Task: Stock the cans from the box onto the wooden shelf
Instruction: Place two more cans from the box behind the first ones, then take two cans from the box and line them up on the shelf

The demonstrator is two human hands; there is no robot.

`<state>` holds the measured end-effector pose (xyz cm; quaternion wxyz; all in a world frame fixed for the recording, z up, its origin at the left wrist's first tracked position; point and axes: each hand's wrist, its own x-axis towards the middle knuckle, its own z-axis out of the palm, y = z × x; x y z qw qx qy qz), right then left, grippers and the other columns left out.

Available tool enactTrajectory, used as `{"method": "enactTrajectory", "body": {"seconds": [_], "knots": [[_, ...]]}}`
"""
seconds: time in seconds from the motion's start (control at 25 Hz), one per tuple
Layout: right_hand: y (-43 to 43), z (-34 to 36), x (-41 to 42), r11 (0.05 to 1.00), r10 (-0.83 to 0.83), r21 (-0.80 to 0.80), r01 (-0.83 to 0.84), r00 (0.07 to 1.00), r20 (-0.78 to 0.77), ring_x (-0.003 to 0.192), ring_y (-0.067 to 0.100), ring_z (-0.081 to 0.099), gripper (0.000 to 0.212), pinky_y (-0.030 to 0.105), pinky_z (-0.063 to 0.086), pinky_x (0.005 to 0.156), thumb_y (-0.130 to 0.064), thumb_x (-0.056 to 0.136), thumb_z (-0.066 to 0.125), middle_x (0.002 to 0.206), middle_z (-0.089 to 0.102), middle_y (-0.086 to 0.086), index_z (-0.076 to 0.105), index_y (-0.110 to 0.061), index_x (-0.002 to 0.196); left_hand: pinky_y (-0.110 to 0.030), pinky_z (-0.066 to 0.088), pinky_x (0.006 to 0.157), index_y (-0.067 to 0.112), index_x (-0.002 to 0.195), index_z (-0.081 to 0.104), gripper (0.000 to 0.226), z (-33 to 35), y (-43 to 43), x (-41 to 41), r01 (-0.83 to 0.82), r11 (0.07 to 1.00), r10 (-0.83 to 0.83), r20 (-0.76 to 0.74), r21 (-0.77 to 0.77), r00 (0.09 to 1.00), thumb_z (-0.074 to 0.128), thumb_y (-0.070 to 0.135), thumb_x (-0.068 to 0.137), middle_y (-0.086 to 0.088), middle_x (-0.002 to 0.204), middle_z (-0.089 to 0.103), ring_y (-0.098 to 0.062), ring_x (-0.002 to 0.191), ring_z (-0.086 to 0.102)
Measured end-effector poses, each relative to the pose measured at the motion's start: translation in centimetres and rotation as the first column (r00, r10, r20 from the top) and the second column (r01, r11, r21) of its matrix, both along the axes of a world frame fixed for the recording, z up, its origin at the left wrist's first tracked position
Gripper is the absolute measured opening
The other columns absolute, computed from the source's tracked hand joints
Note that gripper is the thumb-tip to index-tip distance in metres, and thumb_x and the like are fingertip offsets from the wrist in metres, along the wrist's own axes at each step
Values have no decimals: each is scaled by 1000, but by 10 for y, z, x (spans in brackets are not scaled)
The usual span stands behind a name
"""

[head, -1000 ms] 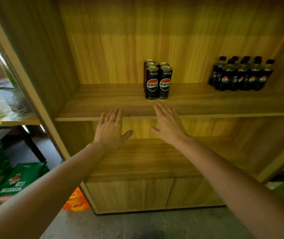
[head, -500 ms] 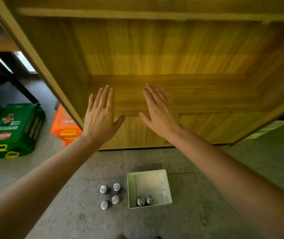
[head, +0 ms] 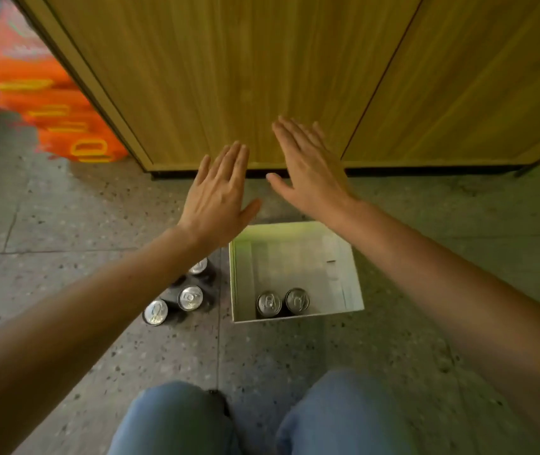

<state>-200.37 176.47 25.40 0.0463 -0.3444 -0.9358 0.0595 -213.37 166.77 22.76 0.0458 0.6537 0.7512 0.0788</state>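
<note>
A: Where are the hands?

B: Both hang in the air above the floor, palms down and fingers stretched flat, holding nothing. The left hand (head: 219, 195) is over the speckled grey stone floor (head: 65, 224) just left of the box, and the right hand (head: 308, 169) sits a little higher, its fingers overlapping the bottom edge of the yellow-brown wooden cabinet door (head: 229, 77). The two thumbs point towards each other with a small gap between them.

A: And the cans?

B: Two silver-topped dark cans (head: 282, 303) stand upright side by side, touching, against the near wall inside the open white cardboard box (head: 354, 290); the remainder of the box floor is bare. The box sits on the floor in front of the cabinet, directly under the right forearm.

A: Anything outside the box?

B: Yes, a cluster of the same kind of upright cans (head: 176, 302) stands on the floor just left of the box. Three tops show clearly; the left forearm covers part of the group, so I cannot tell the full count.

A: What else is in view?

B: Blurred orange crates with yellow markings (head: 48, 103) at the cabinet's left, and the person's knees in blue jeans (head: 176, 421) at the bottom edge
</note>
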Motion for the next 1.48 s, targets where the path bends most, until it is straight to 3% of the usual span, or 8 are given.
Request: {"method": "enactTrajectory", "body": {"seconds": [0.24,0.36,0.52,0.72,0.92,1.08,1.36,1.48], "knots": [[-28,-165,43,991,-22,-133,33,996,82,142,22,18,72,37,4,117,-41,89,47,154,19,10,15,-8,144,-37,20,114,8,147,3,82,-151,-29,23,52,987,-34,113,-153,993,43,49,88,-12,157,11,-27,142,21],[-54,-214,68,957,-29,-282,62,992,121,137,23,30,75,37,21,113,-48,85,51,151,28,8,21,-10,143,-41,39,100,13,147,5,84,-197,-50,45,60,953,10,228,-296,974,43,57,85,-8,155,19,-30,133,37],[-86,-249,94,869,-41,-472,149,972,231,134,23,34,79,44,36,104,-61,80,49,152,26,0,21,-23,143,-41,44,95,19,145,13,86,-230,-75,72,116,891,33,316,-438,948,37,69,79,-8,144,41,-28,120,51],[-78,-257,99,730,-4,-670,136,981,194,120,23,48,65,44,44,96,-49,79,56,143,37,4,28,-27,133,-45,48,95,24,139,17,93,-239,-71,72,130,885,63,392,-447,918,57,68,68,-7,133,53,-27,112,57],[-54,-259,83,547,-169,-814,198,978,124,101,25,55,53,32,49,69,-40,80,60,120,46,7,31,-21,121,-42,49,93,21,127,30,86,-243,-41,57,19,870,321,595,-492,737,79,41,60,-10,127,55,-27,112,55],[-46,-272,83,535,-322,-823,191,947,10,102,20,57,61,34,49,76,-52,68,68,113,56,-1,42,-18,112,-38,49,92,15,123,36,82,-250,-27,53,-118,871,436,637,-478,635,84,21,57,-11,125,56,-27,114,54],[-39,-268,92,528,-478,-831,174,870,-121,96,17,62,59,38,52,86,-24,54,85,103,66,1,57,-12,105,-36,54,82,13,108,54,69,-236,-28,56,-273,894,447,706,-354,549,86,34,50,-6,109,68,-21,99,64],[-22,-204,94,455,-549,-882,120,818,-172,96,11,60,49,25,50,82,-14,60,82,99,65,-8,58,-19,103,-40,53,87,17,106,57,67,-173,-18,43,-275,910,409,771,-309,489,83,40,48,-3,105,69,-19,98,64]]}}
